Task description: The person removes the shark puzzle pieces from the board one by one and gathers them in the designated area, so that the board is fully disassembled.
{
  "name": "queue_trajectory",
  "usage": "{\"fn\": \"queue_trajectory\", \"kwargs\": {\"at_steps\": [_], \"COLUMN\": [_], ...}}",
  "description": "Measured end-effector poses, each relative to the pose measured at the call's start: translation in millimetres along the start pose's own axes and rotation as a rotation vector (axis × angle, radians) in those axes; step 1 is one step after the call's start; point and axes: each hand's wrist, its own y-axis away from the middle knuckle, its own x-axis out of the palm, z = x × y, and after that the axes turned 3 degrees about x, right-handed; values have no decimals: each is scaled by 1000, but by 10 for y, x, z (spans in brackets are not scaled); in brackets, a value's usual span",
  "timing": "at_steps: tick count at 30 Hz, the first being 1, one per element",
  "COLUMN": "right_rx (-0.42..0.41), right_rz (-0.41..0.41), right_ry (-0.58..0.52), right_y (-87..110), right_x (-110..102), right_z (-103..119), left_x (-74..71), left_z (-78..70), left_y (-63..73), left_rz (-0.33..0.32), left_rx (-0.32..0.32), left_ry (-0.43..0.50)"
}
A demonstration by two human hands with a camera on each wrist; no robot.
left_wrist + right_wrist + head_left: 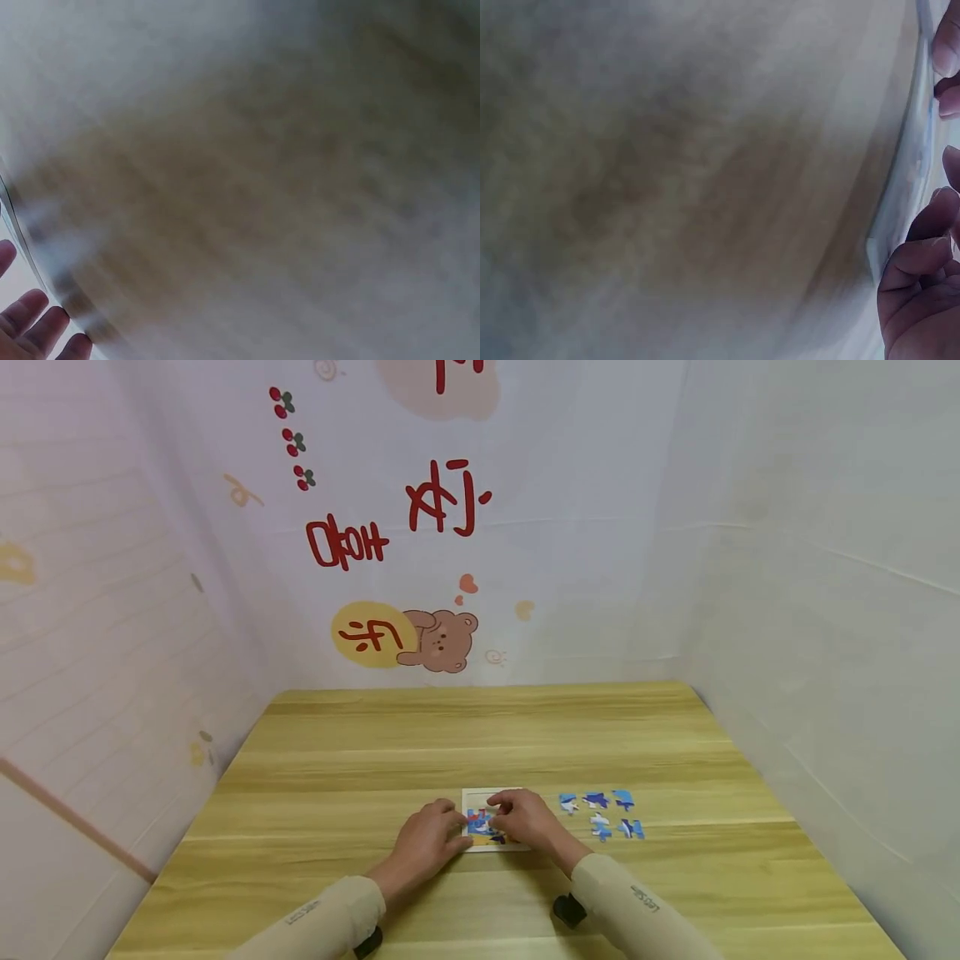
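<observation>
A small puzzle tray (487,849) with a white rim lies on the table, its left and lower part filled with coloured puzzle pieces (480,839). My left hand (423,839) rests at the tray's left edge, thumb and fingertips over the rim, fingers loosely bent. Over the tray's middle and right side is my right hand (527,818), its index finger reaching left and its thumb low by the pieces. Bent fingers of the right hand (922,292) show in the right wrist view; I cannot tell whether a piece is between them.
Several loose blue and white puzzle pieces (600,827) lie in two rows right of the tray. The wood-grain table (337,760) meets white printed wall sheets (570,568) at the back and sides. Dark wrist devices (569,911) sit under the sleeves.
</observation>
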Motion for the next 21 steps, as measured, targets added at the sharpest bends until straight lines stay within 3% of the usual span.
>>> {"fn": "queue_trajectory", "kwargs": {"at_steps": [15, 21], "right_rx": [-69, -88], "right_rz": [-5, 8], "right_ry": [185, 193], "right_y": [-42, -34], "right_x": [68, 59], "right_z": [-48, -31], "left_x": [54, 74], "left_z": [-15, -25], "left_y": [-13, -34], "left_rz": [10, 22], "left_rx": [-39, -67], "left_ry": [-83, -108]}}
